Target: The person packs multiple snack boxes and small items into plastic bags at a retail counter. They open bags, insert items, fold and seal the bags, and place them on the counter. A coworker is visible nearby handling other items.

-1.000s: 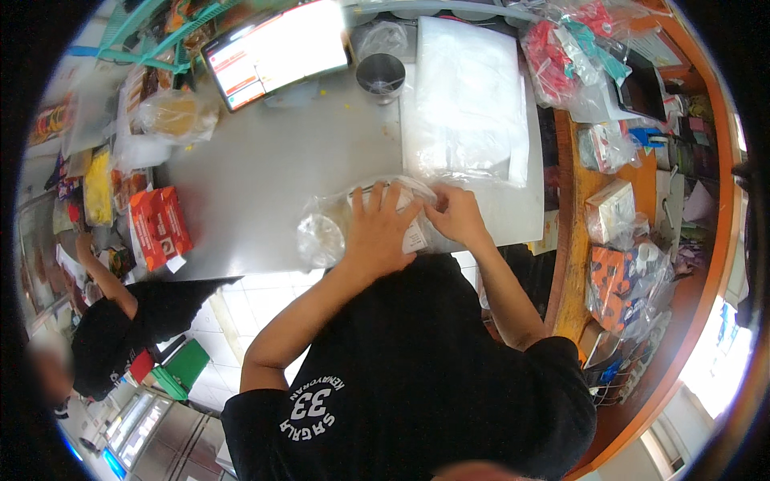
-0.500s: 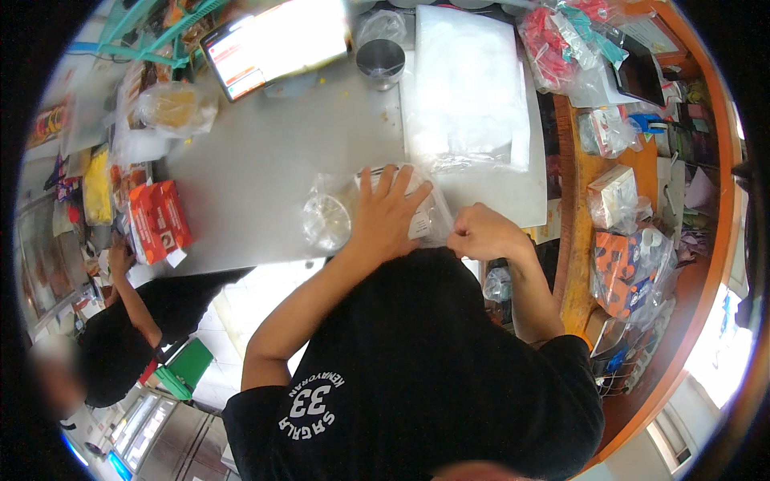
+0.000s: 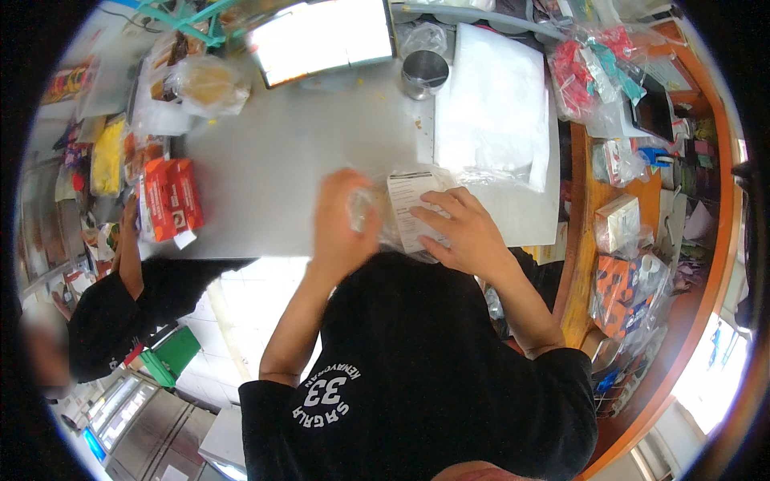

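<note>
A clear plastic bag (image 3: 383, 216) lies at the front edge of the metal table, right before my body. On it is a white printed slip (image 3: 407, 210), probably a receipt. My right hand (image 3: 465, 232) rests on the slip's right side with its fingers spread. At the bag's left end is my left hand (image 3: 343, 224), smeared by motion, so its grip does not show. What the bag contains is mostly hidden by the slip and my hands.
A stack of white plastic sheets (image 3: 493, 104) and a metal cup (image 3: 425, 74) sit beyond the bag. A bright screen (image 3: 325, 40) stands at the back. An orange-red box (image 3: 172, 200) is at left, near another person's arm (image 3: 128, 232). Wooden shelving (image 3: 579, 240) stands right.
My left hand has come off the top of the bag to its left end. My right hand has opened from a closed grip at the right edge and moved onto the slip.
</note>
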The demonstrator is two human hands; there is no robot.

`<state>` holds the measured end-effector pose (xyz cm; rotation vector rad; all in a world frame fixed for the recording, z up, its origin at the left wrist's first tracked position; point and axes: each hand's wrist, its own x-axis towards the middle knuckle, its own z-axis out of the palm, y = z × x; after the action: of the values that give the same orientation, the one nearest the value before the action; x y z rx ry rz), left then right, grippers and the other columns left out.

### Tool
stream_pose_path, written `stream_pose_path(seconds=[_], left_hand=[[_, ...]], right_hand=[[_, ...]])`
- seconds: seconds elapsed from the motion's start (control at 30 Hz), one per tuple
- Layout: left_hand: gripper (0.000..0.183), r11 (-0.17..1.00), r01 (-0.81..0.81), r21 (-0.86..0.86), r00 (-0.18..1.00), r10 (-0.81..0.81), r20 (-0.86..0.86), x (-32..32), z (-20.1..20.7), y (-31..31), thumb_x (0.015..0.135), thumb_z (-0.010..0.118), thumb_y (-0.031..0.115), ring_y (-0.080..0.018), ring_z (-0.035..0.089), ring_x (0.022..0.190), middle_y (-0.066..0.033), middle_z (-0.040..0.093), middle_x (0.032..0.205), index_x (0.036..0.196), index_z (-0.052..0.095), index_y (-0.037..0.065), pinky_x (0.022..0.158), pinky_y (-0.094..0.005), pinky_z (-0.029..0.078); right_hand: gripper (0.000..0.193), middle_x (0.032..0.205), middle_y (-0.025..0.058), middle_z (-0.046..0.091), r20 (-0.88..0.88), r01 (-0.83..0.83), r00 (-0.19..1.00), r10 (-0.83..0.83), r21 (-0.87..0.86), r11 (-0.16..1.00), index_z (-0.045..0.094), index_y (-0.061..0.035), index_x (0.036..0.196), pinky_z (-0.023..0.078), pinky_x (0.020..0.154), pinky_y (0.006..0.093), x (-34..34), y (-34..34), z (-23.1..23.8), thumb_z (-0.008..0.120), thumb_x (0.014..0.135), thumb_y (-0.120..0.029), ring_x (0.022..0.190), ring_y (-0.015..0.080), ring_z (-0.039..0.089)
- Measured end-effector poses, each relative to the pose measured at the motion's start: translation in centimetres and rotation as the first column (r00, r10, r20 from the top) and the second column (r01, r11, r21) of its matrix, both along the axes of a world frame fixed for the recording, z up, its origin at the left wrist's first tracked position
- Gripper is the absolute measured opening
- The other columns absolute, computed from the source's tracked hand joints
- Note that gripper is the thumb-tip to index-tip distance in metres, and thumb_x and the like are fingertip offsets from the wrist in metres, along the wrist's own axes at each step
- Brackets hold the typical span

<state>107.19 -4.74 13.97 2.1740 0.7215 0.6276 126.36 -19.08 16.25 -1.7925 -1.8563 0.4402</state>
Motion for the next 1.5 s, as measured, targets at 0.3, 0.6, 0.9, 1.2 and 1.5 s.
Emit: stream_pose_path(seconds=[0.3, 0.6, 0.9, 1.2, 1.5], left_hand=[[0.032, 0.543, -0.482, -0.688, 0.848, 0.486, -0.211, -6.0, -9.1, 0.0, 0.088, 0.072, 0.027, -0.0148, 0.050, 0.074, -0.0103, 0.059, 0.081, 0.083, 0.055, 0.001, 0.061, -0.0336, 0.042], [0.028, 0.786, -0.560, -0.262, 0.822, 0.567, -0.058, -5.1, -4.6, -1.2, 0.083, 0.071, 0.012, -0.0103, 0.037, 0.053, -0.0061, 0.039, 0.055, 0.067, 0.052, -0.001, 0.049, -0.0319, 0.034], [0.015, 0.832, -0.040, -0.553, 0.989, 0.112, 0.097, -5.0, 4.8, -1.7, 0.079, 0.074, 0.007, -0.0101, 0.048, 0.058, -0.0049, 0.054, 0.061, 0.071, 0.062, 0.003, 0.053, -0.0280, 0.038], [0.016, 0.701, 0.074, -0.710, 0.996, -0.020, 0.084, -4.9, 6.0, -0.3, 0.075, 0.080, 0.009, -0.0154, 0.056, 0.066, -0.0062, 0.063, 0.076, 0.082, 0.066, 0.004, 0.060, -0.0275, 0.041], [0.052, 0.946, 0.202, -0.253, 0.913, -0.276, -0.302, 3.2, 1.7, -4.1, 0.081, 0.077, 0.025, -0.0208, 0.062, 0.069, -0.0091, 0.065, 0.085, 0.129, 0.060, 0.011, 0.065, -0.0351, 0.050]], right_hand=[[0.047, 0.132, 0.0117, 0.049, 0.216, -0.061, 0.972, 0.096, -0.163, 0.985, 0.066, -0.0144, 0.115, 0.039, 0.101, 0.0514, -0.9, 1.6, -0.5, 0.078, 0.073, -0.033, 0.126, 0.0361, 0.042], [0.047, 0.129, 0.0163, 0.050, 0.170, -0.266, 0.951, 0.258, 0.027, 0.963, 0.065, -0.0100, 0.108, 0.041, 0.101, 0.0501, -7.0, 5.9, -2.4, 0.079, 0.068, -0.030, 0.121, 0.0378, 0.048], [0.026, 0.110, 0.0128, 0.059, 0.323, -0.306, 0.897, 0.302, -0.041, 0.951, 0.068, -0.0088, 0.093, 0.043, 0.098, 0.0476, -7.2, 7.2, -3.4, 0.068, 0.074, -0.027, 0.111, 0.0331, 0.053], [0.039, 0.108, 0.0160, 0.062, 0.039, 0.561, 0.827, -0.561, -0.129, 0.818, 0.065, -0.0017, 0.099, 0.048, 0.086, 0.0390, -1.0, -1.2, 1.2, 0.081, 0.075, -0.028, 0.103, 0.0256, 0.059], [0.011, 0.065, 0.0120, 0.066, -0.253, 0.448, 0.767, -0.590, -0.448, 0.774, 0.066, 0.0031, 0.083, 0.050, 0.055, 0.0294, 1.9, -4.0, -1.0, 0.068, 0.084, -0.008, 0.057, 0.0180, 0.064]])
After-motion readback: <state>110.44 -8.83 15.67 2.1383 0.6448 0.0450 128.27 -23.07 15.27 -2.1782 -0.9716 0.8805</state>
